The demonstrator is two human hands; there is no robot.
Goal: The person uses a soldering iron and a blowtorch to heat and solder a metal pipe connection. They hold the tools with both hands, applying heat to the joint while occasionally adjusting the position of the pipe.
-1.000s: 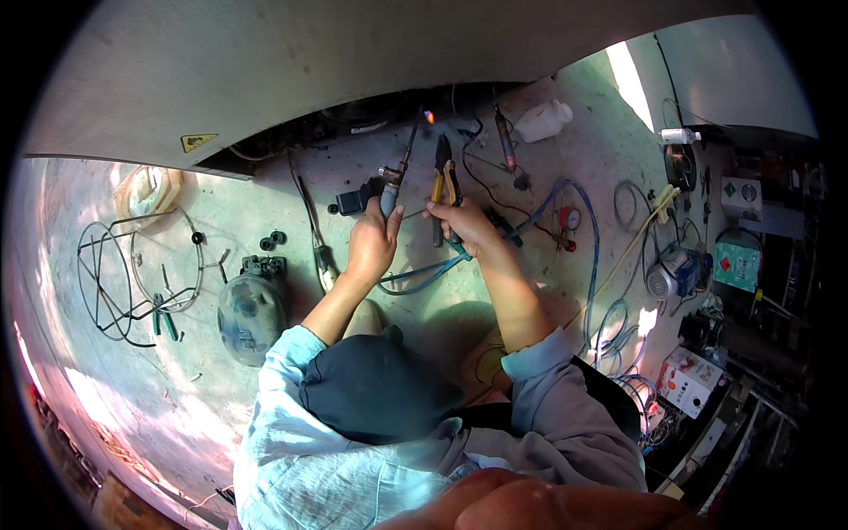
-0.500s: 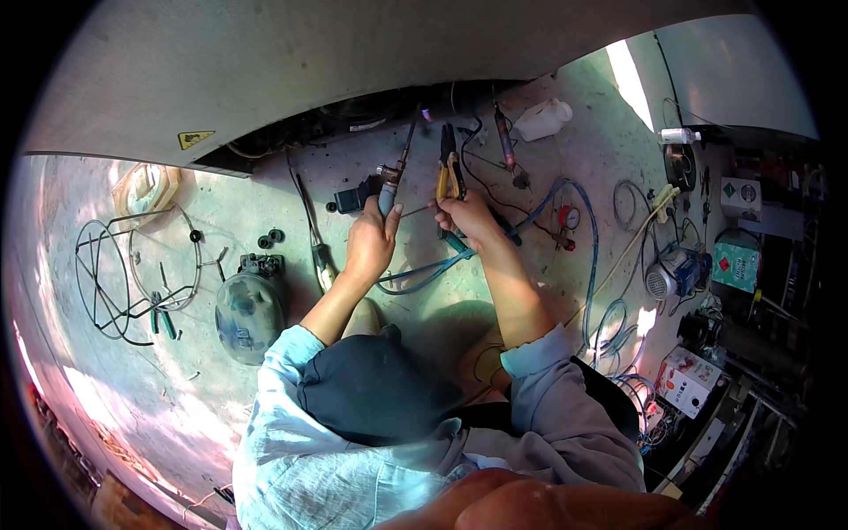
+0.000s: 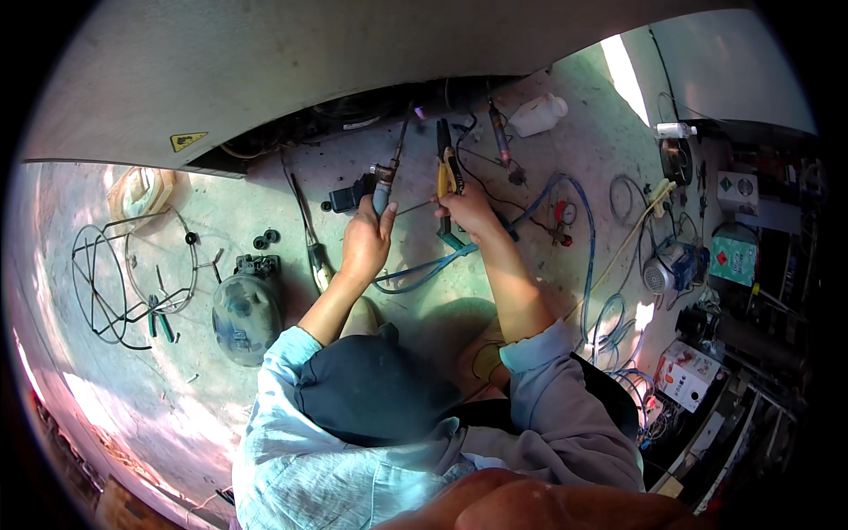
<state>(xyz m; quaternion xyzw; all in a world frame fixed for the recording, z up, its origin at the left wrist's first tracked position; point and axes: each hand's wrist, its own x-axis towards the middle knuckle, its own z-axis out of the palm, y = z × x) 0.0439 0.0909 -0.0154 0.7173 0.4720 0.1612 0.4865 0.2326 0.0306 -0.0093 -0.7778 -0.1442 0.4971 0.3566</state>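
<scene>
From where I stand, the person's left hand (image 3: 364, 243) is wrapped around the grip of a torch (image 3: 382, 190), thumb lying along its side. The right hand (image 3: 468, 210) is clamped on the lower part of the yellow-and-black handles of the pliers (image 3: 445, 154). The two tools point away from the body, side by side and apart, over the floor (image 3: 411, 311).

I'd take the torch for fairly light, its weight gathered at the metal valve just ahead of the grip. The thin tube beyond looks stiff, though a knock could likely bend it. A small violet flame (image 3: 420, 113) glows by the tip, so the tube must be hot; the grip is the only place to hold.

The pliers look solid and rigid, somewhat heavier toward the nose. Their handles seem made for a sure hold, low down and clear of the heat.

Just left of the torch sits a black box (image 3: 352, 194); the blue hose (image 3: 422, 271), likely springy, loops behind both tools. Farther out, the big panel (image 3: 353, 55) overhangs the flame's side, and the white bottle (image 3: 539, 115), probably light and soft-walled, lies to the right.
</scene>
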